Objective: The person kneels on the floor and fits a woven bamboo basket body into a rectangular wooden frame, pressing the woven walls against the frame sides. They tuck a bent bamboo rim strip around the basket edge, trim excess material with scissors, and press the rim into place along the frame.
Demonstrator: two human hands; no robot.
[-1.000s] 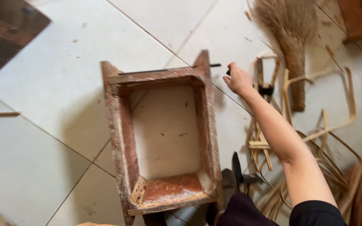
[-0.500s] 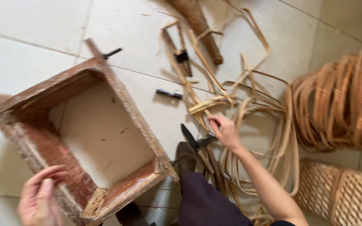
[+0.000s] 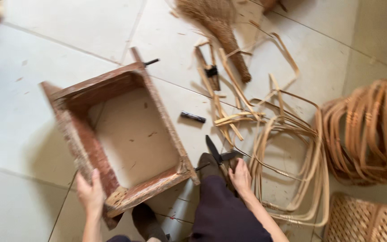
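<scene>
A worn reddish wooden frame (image 3: 90,89), open in the middle, lies on the pale tiled floor. My left hand (image 3: 90,195) grips its near corner. My right hand (image 3: 240,177) rests on the floor beside my dark-trousered knee (image 3: 222,210), its fingers around the handles of black shears (image 3: 218,154) that lie by my foot. Loose pale cane strips (image 3: 292,152) loop on the floor just right of that hand.
A small black cylinder (image 3: 192,117) lies between the frame and the cane. A straw broom (image 3: 222,27) lies at the top. Coiled cane bundles (image 3: 372,130) and a woven cane panel (image 3: 368,222) sit at the right.
My right hand drew back from the cane pile down to the shears by my knee. My left hand took hold of the frame's near corner.
</scene>
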